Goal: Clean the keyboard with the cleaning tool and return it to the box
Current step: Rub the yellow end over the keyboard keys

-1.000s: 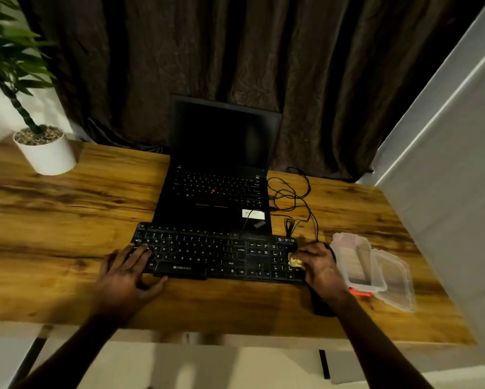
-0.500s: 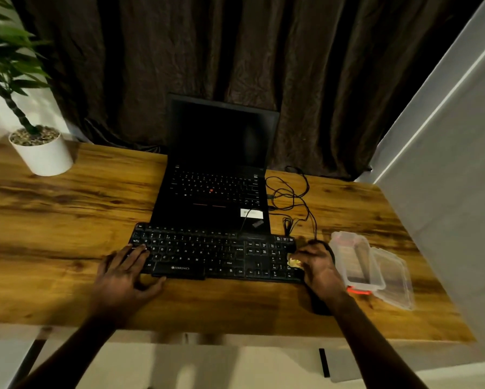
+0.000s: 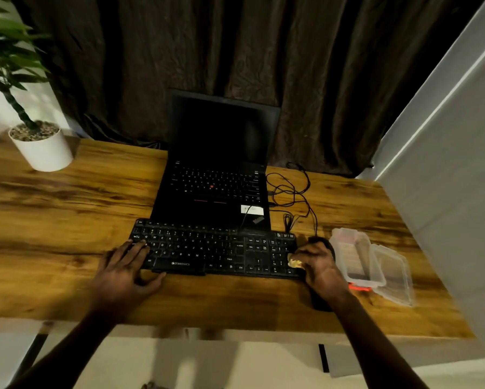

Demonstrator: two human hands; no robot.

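The left hand [image 3: 123, 270] lies flat, fingers spread on the left end of the keyboard [image 3: 207, 248], gripping nothing; I'd say it's there to stop the board sliding on the desk [image 3: 67, 220]. The right hand [image 3: 317, 265] curls its fingers round the small yellowish cleaning tool [image 3: 294, 262], held against the number pad. The clear box [image 3: 356, 256] sits open just beside that hand, its lid [image 3: 392, 276] alongside, handy for the tool's return.

"ZEBRONICS" on the black keyboard [image 3: 207, 249] front edge
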